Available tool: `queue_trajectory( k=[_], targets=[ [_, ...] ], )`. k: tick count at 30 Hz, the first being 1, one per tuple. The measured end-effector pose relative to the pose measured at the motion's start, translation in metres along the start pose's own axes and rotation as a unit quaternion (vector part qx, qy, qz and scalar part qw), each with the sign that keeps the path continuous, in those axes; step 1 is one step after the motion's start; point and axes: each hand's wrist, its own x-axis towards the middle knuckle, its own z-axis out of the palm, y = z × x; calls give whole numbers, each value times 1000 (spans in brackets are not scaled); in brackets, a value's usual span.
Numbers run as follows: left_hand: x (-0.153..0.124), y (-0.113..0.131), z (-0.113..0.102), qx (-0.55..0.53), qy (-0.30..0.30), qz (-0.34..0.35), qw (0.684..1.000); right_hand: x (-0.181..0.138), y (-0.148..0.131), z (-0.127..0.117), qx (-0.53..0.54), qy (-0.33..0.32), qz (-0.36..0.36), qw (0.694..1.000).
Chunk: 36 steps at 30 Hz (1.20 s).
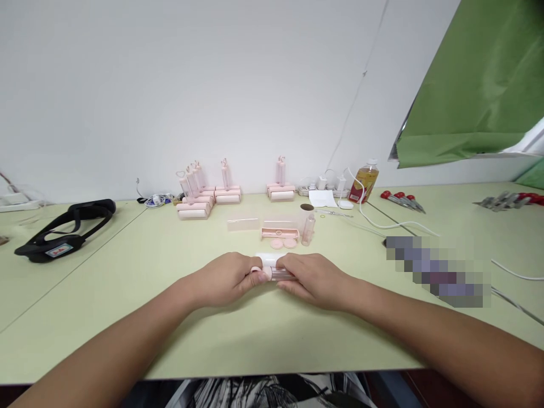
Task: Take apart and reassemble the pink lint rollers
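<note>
Both hands meet at a pink-and-clear lint roller above the front middle of the table. My left hand closes on its left end, thumb against the pink cap, where a small pink loop shows. The fingers of my right hand wrap round its clear tube. A white roll lies just behind the tube between the hands; whether the two are joined I cannot tell. Beyond the hands are a pink half shell, two pink discs, a clear pinkish tube and a cardboard-cored roll.
Clear strips lie beside the pink half shell. Pink lint rollers stand along the wall. A black head strap is at left. At right are a drink bottle, white cables, red-handled tools and a blurred-out object.
</note>
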Motion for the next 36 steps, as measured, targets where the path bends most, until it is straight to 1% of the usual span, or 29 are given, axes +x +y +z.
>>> queue_trajectory(
  k=[2,5,8,11,18,22,23,24,25,27,28,29,30,32,34,36],
  targets=[
    [0,1,1,-22,-18,7,1000,-1,-1,-1,-6,5,-14,1000],
    [1,-2,7,-68,-27,11,997,-2,-1,-1,-6,8,-30,999],
    [3,-5,13,-113,-34,15,993,-4,-1,3,1,14,-30,999],
    [5,-8,17,-151,-29,20,988,-5,0,7,8,26,-21,999],
    [7,-8,31,-191,9,24,981,-7,1,14,20,44,-5,999],
    [9,-5,31,-167,19,26,985,-4,-2,7,53,41,-4,998],
    [9,-4,29,-154,38,17,987,-2,-3,3,76,44,6,996],
    [10,-3,27,-137,73,3,988,-1,-4,-2,107,51,21,993],
    [11,-3,24,-114,120,-12,986,1,-5,-6,143,67,41,987],
    [13,-5,19,-61,213,-28,975,2,-4,-13,211,120,82,967],
    [14,-7,18,-36,240,-25,970,2,-2,-15,236,149,100,955],
    [14,-10,18,-13,246,-15,969,2,1,-15,256,172,116,944],
    [15,-14,19,4,234,-3,972,1,4,-14,272,190,130,934],
    [17,-20,25,30,189,24,981,1,11,-10,310,218,146,914],
    [19,-24,33,53,144,49,987,1,16,-6,362,243,141,889],
    [23,-26,38,73,111,52,990,3,18,-4,422,253,138,860]
  ],
)
